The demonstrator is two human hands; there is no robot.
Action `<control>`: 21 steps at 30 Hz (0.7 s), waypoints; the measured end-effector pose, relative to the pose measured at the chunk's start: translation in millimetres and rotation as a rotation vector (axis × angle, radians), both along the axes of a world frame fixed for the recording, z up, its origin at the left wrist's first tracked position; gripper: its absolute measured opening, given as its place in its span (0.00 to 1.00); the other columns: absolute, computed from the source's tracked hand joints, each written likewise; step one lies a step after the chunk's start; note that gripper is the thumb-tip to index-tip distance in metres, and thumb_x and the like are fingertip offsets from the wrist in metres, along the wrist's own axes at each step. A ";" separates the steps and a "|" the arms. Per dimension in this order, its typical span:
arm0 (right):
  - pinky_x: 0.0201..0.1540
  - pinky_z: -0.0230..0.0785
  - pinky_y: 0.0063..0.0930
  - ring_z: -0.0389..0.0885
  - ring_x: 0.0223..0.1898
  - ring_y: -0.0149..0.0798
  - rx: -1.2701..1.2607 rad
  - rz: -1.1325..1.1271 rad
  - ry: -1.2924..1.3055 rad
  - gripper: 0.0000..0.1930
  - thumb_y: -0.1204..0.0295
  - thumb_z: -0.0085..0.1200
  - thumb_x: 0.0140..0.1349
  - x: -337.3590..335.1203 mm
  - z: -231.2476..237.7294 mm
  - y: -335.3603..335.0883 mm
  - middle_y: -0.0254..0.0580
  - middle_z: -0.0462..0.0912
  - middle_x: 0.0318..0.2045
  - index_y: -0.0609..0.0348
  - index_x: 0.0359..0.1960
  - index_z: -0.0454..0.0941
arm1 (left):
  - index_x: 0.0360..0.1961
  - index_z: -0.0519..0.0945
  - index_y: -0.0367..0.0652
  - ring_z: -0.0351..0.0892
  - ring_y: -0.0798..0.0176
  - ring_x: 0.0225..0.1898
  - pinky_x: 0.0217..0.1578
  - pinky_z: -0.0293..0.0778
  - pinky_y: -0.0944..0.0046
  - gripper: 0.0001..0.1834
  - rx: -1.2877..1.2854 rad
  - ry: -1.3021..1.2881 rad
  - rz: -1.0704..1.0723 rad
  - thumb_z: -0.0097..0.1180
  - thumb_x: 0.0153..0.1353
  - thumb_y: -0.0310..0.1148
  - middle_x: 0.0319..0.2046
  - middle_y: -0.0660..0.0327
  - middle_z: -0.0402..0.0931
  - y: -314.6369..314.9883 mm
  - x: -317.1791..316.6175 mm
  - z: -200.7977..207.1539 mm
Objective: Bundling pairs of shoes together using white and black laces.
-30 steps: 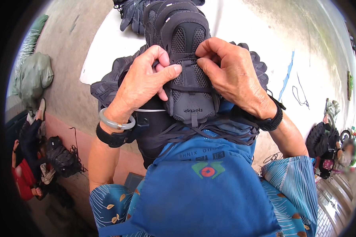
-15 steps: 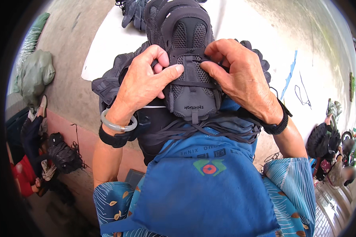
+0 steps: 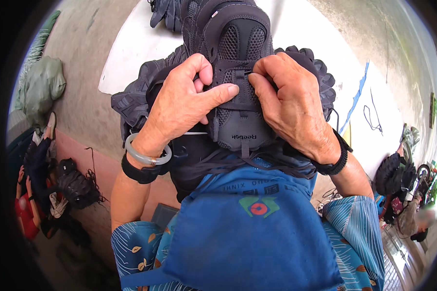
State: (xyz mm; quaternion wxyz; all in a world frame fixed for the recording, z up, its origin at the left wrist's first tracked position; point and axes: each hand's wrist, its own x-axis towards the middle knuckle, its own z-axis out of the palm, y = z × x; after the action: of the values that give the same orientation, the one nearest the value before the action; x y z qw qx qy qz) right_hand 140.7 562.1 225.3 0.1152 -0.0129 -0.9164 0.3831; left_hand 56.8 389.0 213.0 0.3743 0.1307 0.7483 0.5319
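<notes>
A black and dark grey shoe upper [image 3: 244,123] lies in front of me, tongue end toward my body and mesh toe area away. My left hand [image 3: 182,104] grips its left side, fingers curled at the edge and thumb lying on the tongue. My right hand [image 3: 294,102] is closed, thumb and forefinger pinching a thin dark shoelace [image 3: 248,72] beside the webbing loop at the middle of the tongue. Loose dark laces [image 3: 213,167] hang over my blue apron [image 3: 252,233]. Part of the upper's right edge is hidden behind my right hand.
More dark shoe uppers [image 3: 133,99] lie to the left, with others [image 3: 320,80] to the right and at the far edge of the white tabletop [image 3: 124,56]. A blue strip [image 3: 358,94] and a thin cord loop [image 3: 372,119] lie on the right. People sit at both sides.
The upper has shifted slightly right and toward me. Both hands stay on it; the right fingertips keep their pinch beside the loop, and the left thumb moved a little right with the upper.
</notes>
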 end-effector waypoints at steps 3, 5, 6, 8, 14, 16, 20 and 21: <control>0.32 0.69 0.40 0.75 0.28 0.53 -0.005 0.128 0.032 0.04 0.77 0.54 0.54 -6.7 4.3 1.2 0.50 0.74 0.24 0.65 0.27 0.73 | 0.23 0.62 0.45 0.61 0.80 0.16 0.12 0.66 0.76 0.22 0.016 -0.006 -0.004 0.68 0.52 0.38 0.16 0.73 0.58 -1.2 0.3 0.3; 0.33 0.69 0.39 0.75 0.28 0.53 -0.005 0.139 -0.033 0.03 0.77 0.54 0.54 -6.6 4.5 5.0 0.49 0.75 0.24 0.64 0.28 0.74 | 0.25 0.65 0.44 0.61 0.80 0.17 0.12 0.65 0.77 0.19 0.017 0.001 0.004 0.67 0.53 0.36 0.17 0.72 0.60 -3.5 1.1 -0.8; 0.32 0.69 0.39 0.76 0.28 0.51 -0.039 0.144 -0.035 0.05 0.76 0.56 0.54 -4.9 2.5 8.0 0.48 0.75 0.26 0.63 0.31 0.75 | 0.25 0.65 0.44 0.61 0.80 0.17 0.12 0.65 0.77 0.19 0.019 0.002 0.008 0.67 0.53 0.36 0.17 0.72 0.60 -3.5 2.4 0.3; 0.32 0.69 0.39 0.76 0.28 0.50 -0.059 0.088 -0.017 0.07 0.76 0.57 0.53 1.0 3.5 9.0 0.47 0.75 0.27 0.62 0.33 0.75 | 0.29 0.71 0.40 0.65 0.79 0.21 0.16 0.67 0.75 0.13 0.156 -0.019 0.117 0.65 0.54 0.32 0.20 0.69 0.66 -4.2 5.8 3.5; 0.38 0.69 0.36 0.76 0.35 0.49 0.117 0.078 0.024 0.13 0.74 0.61 0.51 13.9 1.2 22.3 0.45 0.75 0.33 0.60 0.38 0.75 | 0.37 0.76 0.36 0.70 0.76 0.27 0.26 0.69 0.75 0.08 0.069 0.610 -0.039 0.61 0.56 0.24 0.27 0.67 0.71 0.0 8.0 9.8; 0.39 0.69 0.35 0.75 0.38 0.47 0.146 0.040 0.069 0.13 0.74 0.62 0.51 15.8 0.1 27.4 0.45 0.75 0.35 0.59 0.39 0.76 | 0.36 0.76 0.36 0.71 0.73 0.28 0.28 0.69 0.73 0.08 0.066 0.699 -0.077 0.60 0.55 0.23 0.27 0.65 0.72 3.8 4.7 12.5; 0.38 0.69 0.35 0.75 0.37 0.46 0.159 0.010 0.120 0.14 0.75 0.63 0.50 20.2 2.2 32.8 0.44 0.75 0.35 0.60 0.39 0.76 | 0.35 0.74 0.35 0.73 0.67 0.28 0.31 0.69 0.69 0.06 0.010 0.775 -0.216 0.57 0.56 0.21 0.27 0.60 0.71 8.9 3.8 15.4; 0.38 0.69 0.35 0.75 0.37 0.46 0.159 0.005 0.123 0.14 0.75 0.63 0.50 20.2 3.5 33.0 0.44 0.75 0.35 0.60 0.39 0.76 | 0.35 0.74 0.35 0.73 0.65 0.27 0.30 0.69 0.68 0.06 0.001 0.818 -0.225 0.56 0.56 0.21 0.27 0.59 0.71 10.3 5.0 16.0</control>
State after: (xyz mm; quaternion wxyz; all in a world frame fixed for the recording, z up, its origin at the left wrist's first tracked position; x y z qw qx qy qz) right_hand 160.9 595.1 228.8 0.1708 0.0223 -0.9352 0.3095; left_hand 61.8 399.3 229.1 0.1022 0.4122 0.8160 0.3921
